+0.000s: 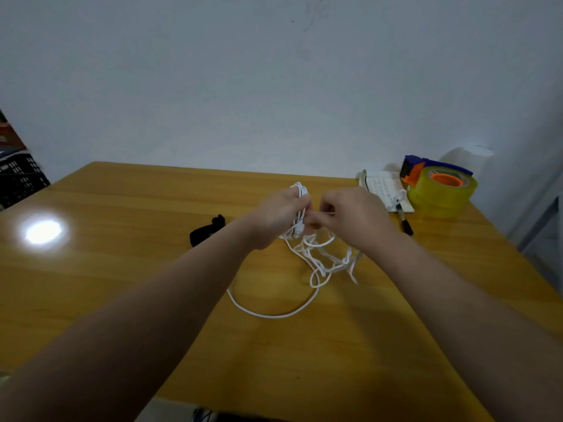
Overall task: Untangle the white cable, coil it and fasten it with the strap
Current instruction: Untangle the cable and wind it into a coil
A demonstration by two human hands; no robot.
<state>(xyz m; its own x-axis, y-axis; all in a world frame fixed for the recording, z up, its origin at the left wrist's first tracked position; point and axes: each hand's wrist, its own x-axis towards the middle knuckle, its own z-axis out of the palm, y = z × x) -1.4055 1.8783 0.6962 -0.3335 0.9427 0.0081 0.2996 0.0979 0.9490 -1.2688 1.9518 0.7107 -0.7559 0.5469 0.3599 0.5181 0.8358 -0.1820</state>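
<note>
Gathering the white cable (271, 315) over the table (122, 269)
Your left grip (283, 214) curls round several loops; your right grip (350, 217) pinches a strand beside it. The tangled rest lies on the table near the black strap (204, 233).

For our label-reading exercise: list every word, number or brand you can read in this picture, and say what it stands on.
No text here can be quoted as read.
White printed sheet: rows of print, too small and blurred to read.
Yellow tape roll: faint green marks on its top, too blurred to read.
</note>
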